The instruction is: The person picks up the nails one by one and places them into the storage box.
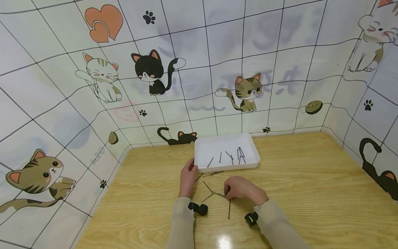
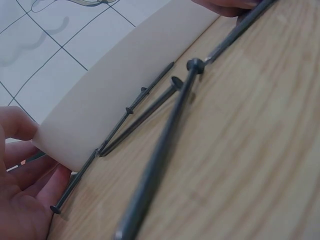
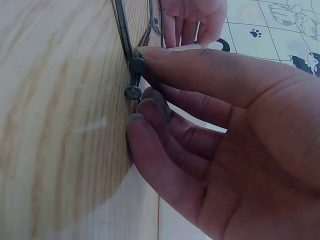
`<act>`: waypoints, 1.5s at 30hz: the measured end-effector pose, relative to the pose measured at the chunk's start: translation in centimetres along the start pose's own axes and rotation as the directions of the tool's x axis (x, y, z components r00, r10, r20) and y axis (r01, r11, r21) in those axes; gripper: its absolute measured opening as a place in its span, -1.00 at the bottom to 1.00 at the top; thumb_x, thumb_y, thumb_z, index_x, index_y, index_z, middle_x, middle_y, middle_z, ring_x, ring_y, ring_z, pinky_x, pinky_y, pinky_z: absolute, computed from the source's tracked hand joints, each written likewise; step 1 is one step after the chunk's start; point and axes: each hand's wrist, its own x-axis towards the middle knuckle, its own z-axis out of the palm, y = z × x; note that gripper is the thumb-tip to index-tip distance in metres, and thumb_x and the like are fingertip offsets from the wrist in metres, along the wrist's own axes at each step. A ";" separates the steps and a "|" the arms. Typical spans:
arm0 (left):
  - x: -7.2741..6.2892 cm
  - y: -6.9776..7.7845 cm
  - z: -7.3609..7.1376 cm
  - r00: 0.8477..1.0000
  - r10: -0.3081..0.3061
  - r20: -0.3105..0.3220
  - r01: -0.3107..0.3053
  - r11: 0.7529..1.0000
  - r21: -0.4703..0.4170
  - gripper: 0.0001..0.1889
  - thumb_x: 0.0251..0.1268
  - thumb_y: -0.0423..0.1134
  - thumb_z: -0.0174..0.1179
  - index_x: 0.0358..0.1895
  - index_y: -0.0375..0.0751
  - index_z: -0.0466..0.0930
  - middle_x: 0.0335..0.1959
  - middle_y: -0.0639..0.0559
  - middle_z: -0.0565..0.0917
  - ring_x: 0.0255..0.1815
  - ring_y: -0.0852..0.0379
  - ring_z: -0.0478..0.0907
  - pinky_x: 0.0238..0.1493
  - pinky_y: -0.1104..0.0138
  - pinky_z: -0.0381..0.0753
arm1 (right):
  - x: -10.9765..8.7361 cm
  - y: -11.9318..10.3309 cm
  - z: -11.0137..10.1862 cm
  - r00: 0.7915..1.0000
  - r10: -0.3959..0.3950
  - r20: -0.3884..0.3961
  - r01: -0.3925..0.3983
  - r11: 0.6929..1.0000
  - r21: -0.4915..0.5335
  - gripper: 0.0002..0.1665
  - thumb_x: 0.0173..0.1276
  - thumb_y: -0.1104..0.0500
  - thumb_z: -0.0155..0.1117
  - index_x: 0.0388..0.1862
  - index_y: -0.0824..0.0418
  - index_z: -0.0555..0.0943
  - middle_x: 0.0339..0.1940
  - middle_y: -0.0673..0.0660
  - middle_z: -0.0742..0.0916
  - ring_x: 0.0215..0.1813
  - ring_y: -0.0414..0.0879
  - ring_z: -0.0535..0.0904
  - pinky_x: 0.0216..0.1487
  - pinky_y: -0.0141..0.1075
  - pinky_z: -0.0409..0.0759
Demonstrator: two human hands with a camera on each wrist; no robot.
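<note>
A white tray (image 1: 228,168) stands at the back of the table with several dark nails (image 1: 210,162) lying in it. My left hand (image 1: 188,178) holds the tray by its front left corner, its fingers bent around the wall in the left wrist view. In front of the tray my right hand (image 1: 244,190) pinches a nail (image 3: 133,93) near its head, between thumb and fingertips. More loose nails lie around it on the wood, one of them (image 1: 229,210) pointing toward the near edge. Another long nail (image 2: 160,150) crosses the left wrist view.
The wooden table (image 1: 298,180) meets walls covered with a cat-patterned sheet (image 1: 192,79) at the back and sides. A few nails (image 1: 214,173) lie close along the tray's front wall. Small black cameras (image 1: 199,209) are strapped to both wrists.
</note>
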 end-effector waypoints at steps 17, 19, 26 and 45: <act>0.0 -0.1 0.0 1.000 0.007 0.010 -0.007 1.000 -0.008 -0.56 0.28 -0.23 -0.02 0.24 -0.08 0.33 0.18 0.00 0.41 0.16 0.11 0.31 0.15 0.15 0.25 | 0.1 0.1 0.1 1.000 0.026 -0.016 -0.026 0.999 -0.027 -0.86 0.04 0.34 0.24 -0.46 0.10 0.57 -0.49 -0.09 0.56 -0.46 -0.17 0.41 -0.41 -0.24 0.41; 0.0 -0.1 0.0 1.000 0.008 0.009 -0.008 1.000 -0.008 -0.56 0.28 -0.23 -0.02 0.24 -0.09 0.33 0.18 -0.01 0.41 0.16 0.11 0.32 0.15 0.15 0.25 | 0.1 0.1 0.1 0.999 0.029 -0.019 -0.029 0.999 -0.020 -0.87 0.05 0.33 0.24 -0.44 0.11 0.57 -0.48 -0.08 0.56 -0.45 -0.16 0.42 -0.40 -0.22 0.41; 0.0 -0.2 0.0 1.000 0.015 0.005 -0.015 1.000 -0.003 -0.55 0.27 -0.22 -0.02 0.25 -0.09 0.32 0.18 -0.01 0.41 0.17 0.08 0.31 0.15 0.15 0.25 | 0.2 0.2 0.1 0.999 0.041 -0.032 -0.042 0.998 -0.036 -0.84 0.06 0.33 0.24 -0.37 0.11 0.59 -0.46 -0.06 0.57 -0.42 -0.16 0.44 -0.37 -0.22 0.42; 0.1 -0.1 0.1 1.000 0.005 -0.005 -0.005 1.000 0.011 -0.55 0.25 -0.23 -0.02 0.24 -0.07 0.34 0.18 0.02 0.40 0.16 0.07 0.32 0.15 0.15 0.26 | 0.2 0.7 -0.5 0.991 0.083 -0.101 -0.081 0.996 0.028 -0.52 0.10 0.40 0.10 0.06 0.19 0.48 -0.59 -0.04 0.53 -0.61 -0.17 0.36 -0.55 -0.28 0.34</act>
